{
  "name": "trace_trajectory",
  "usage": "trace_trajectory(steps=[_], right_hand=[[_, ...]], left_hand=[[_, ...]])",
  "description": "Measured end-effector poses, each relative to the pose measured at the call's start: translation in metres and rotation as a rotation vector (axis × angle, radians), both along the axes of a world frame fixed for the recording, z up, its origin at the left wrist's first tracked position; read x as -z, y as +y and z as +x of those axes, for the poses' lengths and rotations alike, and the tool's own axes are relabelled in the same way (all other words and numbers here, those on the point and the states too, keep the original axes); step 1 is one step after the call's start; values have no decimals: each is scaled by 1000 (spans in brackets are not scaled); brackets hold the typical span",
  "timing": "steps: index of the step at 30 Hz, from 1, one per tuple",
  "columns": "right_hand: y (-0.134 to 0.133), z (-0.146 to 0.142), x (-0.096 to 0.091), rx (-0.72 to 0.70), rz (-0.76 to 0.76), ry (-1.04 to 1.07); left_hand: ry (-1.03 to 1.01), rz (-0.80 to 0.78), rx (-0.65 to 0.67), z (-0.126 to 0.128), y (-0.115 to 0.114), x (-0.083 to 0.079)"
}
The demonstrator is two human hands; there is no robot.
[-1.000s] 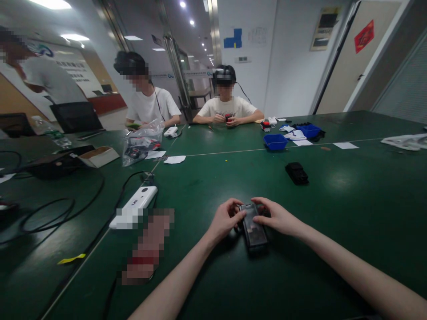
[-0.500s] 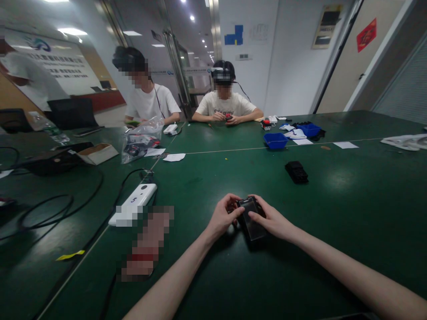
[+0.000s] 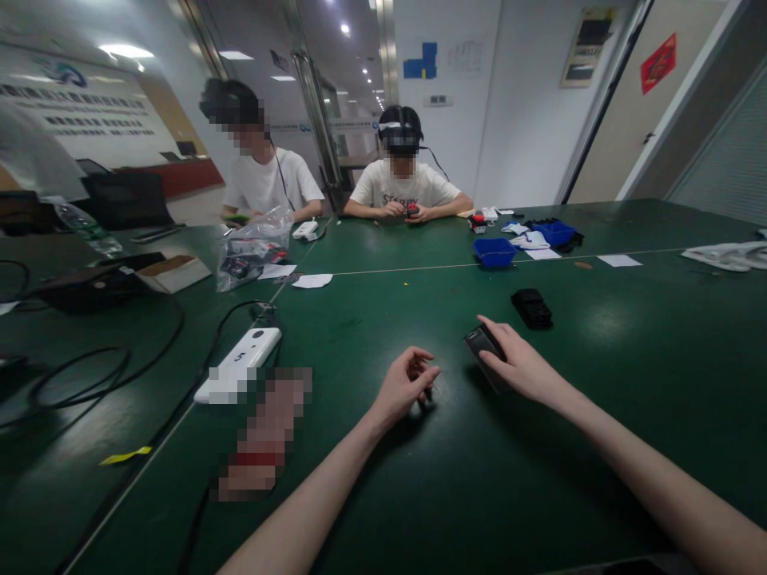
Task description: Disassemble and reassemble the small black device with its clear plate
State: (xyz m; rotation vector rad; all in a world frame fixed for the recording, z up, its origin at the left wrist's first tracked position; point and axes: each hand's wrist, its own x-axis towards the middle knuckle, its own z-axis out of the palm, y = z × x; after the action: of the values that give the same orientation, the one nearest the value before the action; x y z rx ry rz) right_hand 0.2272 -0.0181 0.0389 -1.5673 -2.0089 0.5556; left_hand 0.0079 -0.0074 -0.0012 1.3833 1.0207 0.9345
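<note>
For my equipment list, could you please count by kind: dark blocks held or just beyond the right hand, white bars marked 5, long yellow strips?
Dark blocks: 2 (held block in the right hand, farther block)
White bar: 1
Yellow strip: 1
Total: 4

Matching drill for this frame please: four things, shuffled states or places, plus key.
1. Left hand
2. Right hand
3. White device
4. Black item

A. Marked "5"
B. On the green table, just beyond the right hand
C. Half-curled, apart from the dark flat box
D. Gripping the dark flat box

Pairs: 1-C, 2-D, 3-A, 4-B
</note>
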Motion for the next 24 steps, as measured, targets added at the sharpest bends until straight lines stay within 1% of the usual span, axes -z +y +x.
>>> trace_trajectory(steps=[2, 5, 9, 11, 14, 16, 18, 22, 24], right_hand=[[-2, 17, -2, 115, 95, -270], [-11, 44, 5, 245, 171, -602], [-20, 78, 22, 347, 199, -867], [-21, 91, 27, 383, 197, -924], [-18, 100, 32, 413, 185, -902], [-15, 101, 34, 423, 176, -874], [-12, 99, 36, 433, 167, -893], [-9, 93, 37, 453, 161, -1041], [-8, 91, 36, 459, 168, -1078]], left_hand=[[33, 18, 17, 0, 0, 0], [77, 34, 46, -1, -1, 0], [113, 54, 64, -1, -2, 0], [129, 65, 69, -1, -2, 0], [144, 77, 78, -1, -1, 0], [149, 80, 85, -1, -1, 0], [157, 80, 94, -1, -1, -1], [176, 77, 103, -2, 0, 0], [174, 75, 100, -2, 0, 0]])
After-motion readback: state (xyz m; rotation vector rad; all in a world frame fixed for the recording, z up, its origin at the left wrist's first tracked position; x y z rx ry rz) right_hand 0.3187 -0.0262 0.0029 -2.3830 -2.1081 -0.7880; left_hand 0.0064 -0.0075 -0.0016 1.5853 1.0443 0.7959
